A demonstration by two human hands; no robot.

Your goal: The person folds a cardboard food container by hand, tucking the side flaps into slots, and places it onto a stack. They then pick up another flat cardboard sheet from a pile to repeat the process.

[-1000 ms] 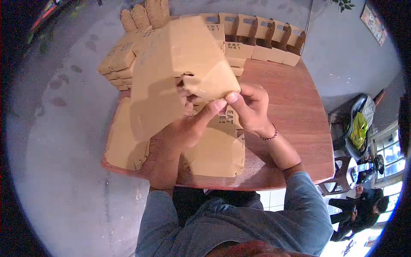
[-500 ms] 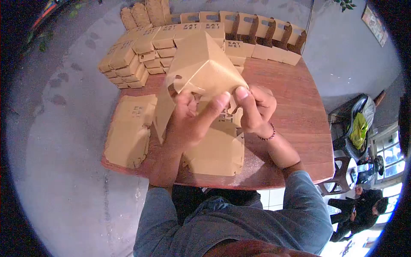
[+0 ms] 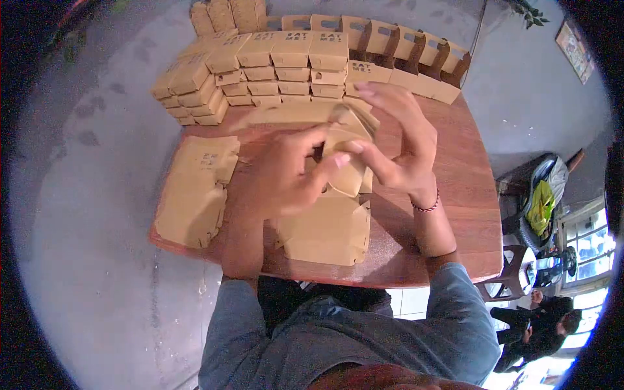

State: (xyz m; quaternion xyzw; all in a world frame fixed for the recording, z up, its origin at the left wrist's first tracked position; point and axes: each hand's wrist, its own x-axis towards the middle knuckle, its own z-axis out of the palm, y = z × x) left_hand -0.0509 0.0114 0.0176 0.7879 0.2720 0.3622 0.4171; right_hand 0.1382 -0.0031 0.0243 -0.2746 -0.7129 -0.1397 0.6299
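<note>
A partly folded brown cardboard box (image 3: 348,179) is up in front of me over the table, tilted, its edges smeared by motion. My left hand (image 3: 286,172) grips its left side, thumb on the near face and fingers largely hidden behind. My right hand (image 3: 409,146) is spread at the box's right, with its fingers raised apart from the thumb. That thumb tip lies at the box's near face; whether it presses there I cannot tell. Below the hands is a flat cardboard blank (image 3: 325,234). Another printed blank (image 3: 195,192) lies at the table's left.
Stacked closed boxes (image 3: 260,55) printed "EAT ME!" stand along the back of the wooden table (image 3: 455,188). A row of open-lidded boxes (image 3: 409,78) continues to the right. Stools (image 3: 513,273) and a person in dark clothes (image 3: 539,328) are beyond the right edge.
The cardboard box has turned and come lower, uncovering the stacks behind. My right hand has loosened its pinch and spread its fingers upward. My left hand still holds the box.
</note>
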